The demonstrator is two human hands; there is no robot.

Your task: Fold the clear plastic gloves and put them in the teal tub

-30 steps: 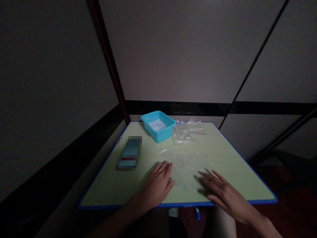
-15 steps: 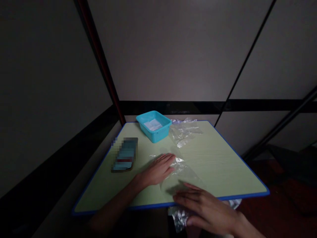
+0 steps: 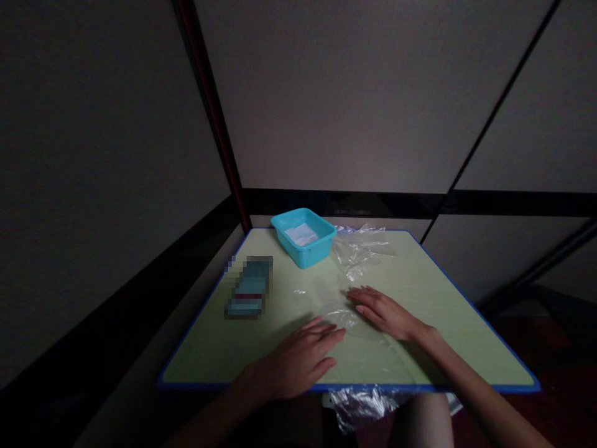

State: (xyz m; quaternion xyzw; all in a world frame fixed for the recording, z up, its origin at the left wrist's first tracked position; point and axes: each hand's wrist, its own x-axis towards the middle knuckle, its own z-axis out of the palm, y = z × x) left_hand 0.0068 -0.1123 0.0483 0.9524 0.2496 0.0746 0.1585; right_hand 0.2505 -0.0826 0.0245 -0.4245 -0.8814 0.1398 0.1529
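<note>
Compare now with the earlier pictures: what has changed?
Since half a second ago, the right hand has moved forward from the near edge of the table, and the left hand has drawn back toward it. Clear plastic now hangs below that edge, where none hung a second ago. No grasp or release shows. The blue basket and pixelated item stayed put.

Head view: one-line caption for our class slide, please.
Left hand and right hand at clear plastic film, with a blue basket beyond.
</note>
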